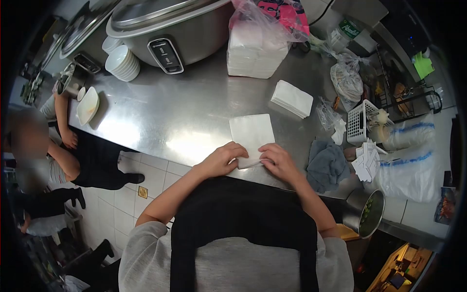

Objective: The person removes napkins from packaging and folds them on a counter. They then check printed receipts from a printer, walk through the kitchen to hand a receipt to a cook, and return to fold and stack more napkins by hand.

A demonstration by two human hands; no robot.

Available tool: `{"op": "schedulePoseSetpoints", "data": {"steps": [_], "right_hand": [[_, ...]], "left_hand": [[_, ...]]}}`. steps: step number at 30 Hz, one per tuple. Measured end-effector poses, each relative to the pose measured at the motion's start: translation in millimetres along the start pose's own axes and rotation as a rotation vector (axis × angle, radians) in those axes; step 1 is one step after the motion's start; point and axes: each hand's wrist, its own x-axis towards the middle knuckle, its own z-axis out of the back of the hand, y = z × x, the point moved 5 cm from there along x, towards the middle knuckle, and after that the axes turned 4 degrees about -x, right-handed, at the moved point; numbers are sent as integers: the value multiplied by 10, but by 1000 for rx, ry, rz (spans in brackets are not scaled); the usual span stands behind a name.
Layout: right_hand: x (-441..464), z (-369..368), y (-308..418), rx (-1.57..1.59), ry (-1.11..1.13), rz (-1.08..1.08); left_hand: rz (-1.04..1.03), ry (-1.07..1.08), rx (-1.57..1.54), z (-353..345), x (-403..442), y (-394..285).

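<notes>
A white paper napkin (252, 130) lies on the steel table by its near edge, its lower end folded or rolled up. My left hand (227, 158) is closed on the left end of this fold, with the fingers curled. The right end is pinched between the fingers of my right hand (276, 159). Past my right hand sits a short stack of folded napkins (292, 99). Behind that stands a tall block of napkins (255, 52), partly covered by a clear plastic bag (265, 22).
Large rice cookers (168, 31) and stacked white bowls (121, 63) stand at the back left. On the right are a grey cloth (325, 168), a white basket (357, 122) and a metal pot (377, 214). Another person (63, 155) is at the table's left end.
</notes>
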Motion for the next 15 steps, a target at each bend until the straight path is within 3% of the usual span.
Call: {"op": "schedulePoseSetpoints", "data": {"steps": [5,13,15], "right_hand": [[136,30,-158,216,97,-204],[208,36,-222,242,186,-209],[225,69,-145,256,191,-207]], "left_hand": [[42,-6,-214,43,-46,203],[129,-32,-304,15,-57,313],[168,-134,-292,12,-43,340]]}}
